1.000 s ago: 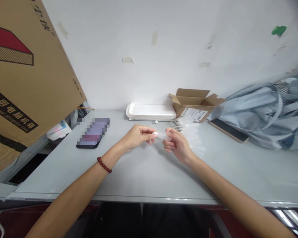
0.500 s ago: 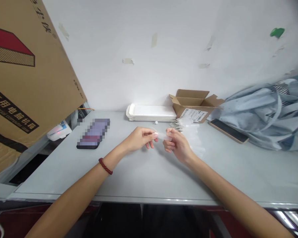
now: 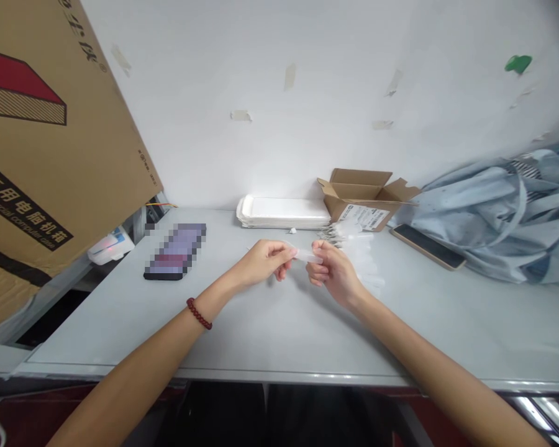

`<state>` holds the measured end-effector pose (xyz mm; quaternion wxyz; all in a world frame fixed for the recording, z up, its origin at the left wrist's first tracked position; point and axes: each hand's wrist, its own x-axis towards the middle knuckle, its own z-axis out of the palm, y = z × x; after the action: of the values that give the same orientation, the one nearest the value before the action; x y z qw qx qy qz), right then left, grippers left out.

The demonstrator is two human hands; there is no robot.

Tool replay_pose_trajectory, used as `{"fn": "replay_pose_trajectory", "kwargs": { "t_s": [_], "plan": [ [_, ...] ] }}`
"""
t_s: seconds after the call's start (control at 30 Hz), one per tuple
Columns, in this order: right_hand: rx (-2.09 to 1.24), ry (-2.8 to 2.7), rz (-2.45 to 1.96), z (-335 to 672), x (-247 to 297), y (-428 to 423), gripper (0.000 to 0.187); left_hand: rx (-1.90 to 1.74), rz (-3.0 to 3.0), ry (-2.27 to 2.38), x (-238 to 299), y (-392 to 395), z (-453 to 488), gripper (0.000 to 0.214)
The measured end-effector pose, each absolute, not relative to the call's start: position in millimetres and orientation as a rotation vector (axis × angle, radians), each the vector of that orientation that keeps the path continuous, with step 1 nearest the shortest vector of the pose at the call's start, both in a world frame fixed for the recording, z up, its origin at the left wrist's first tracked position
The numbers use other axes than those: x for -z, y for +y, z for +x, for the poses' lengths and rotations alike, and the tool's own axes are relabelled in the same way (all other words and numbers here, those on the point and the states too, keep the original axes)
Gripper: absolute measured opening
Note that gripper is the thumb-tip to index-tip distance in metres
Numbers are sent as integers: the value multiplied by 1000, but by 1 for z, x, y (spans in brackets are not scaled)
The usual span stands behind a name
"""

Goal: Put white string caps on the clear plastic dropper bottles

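Note:
Between my two hands is a small translucent white plastic tube (image 3: 306,256), held level above the table. My left hand (image 3: 266,261) pinches its left end between thumb and forefinger, with the other fingers curled under. At the other end my right hand (image 3: 333,270) is closed on it, thumb against bent fingers. A thin clear curved strand or edge shows behind my left fingers; I cannot make out what it is. Just beyond my right hand lie several similar translucent pieces (image 3: 370,282), some with thin metal-looking tips. A small white bit (image 3: 293,231) lies behind the hands.
A stack of flat white packages (image 3: 284,211) lies along the wall beside an open cardboard box (image 3: 358,192). Phones lie at left (image 3: 174,251) and right (image 3: 428,246). Light blue cloth (image 3: 484,211) is heaped at right. A large carton (image 3: 65,149) leans in from the left.
My left fingertips have moved slightly right along the tube, toward my right hand, and its lower fingers have curled in more. My right hand has barely moved.

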<state>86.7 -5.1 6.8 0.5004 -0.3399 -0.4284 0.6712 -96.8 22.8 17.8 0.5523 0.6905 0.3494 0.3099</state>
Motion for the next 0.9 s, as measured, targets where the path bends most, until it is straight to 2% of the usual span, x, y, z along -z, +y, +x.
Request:
{"fn": "replay_pose_trajectory", "kwargs": {
  "t_s": [0.17, 0.4, 0.77, 0.9],
  "plan": [
    [-1625, -1034, -841, 87, -6, -5, 16, -746, 1649, 784, -25, 21, -98, 28],
    [-1637, -1054, -841, 84, -7, -7, 17, -638, 1587, 898, -20, 23, -98, 47],
    [-1583, -1062, -901, 86, -6, -4, 20, -778, 1767, 901, -27, 13, -94, 30],
    [-1448, -1146, -947, 83, -2, -7, 22, -817, 1729, 937, -24, 15, -93, 32]
  ]
}}
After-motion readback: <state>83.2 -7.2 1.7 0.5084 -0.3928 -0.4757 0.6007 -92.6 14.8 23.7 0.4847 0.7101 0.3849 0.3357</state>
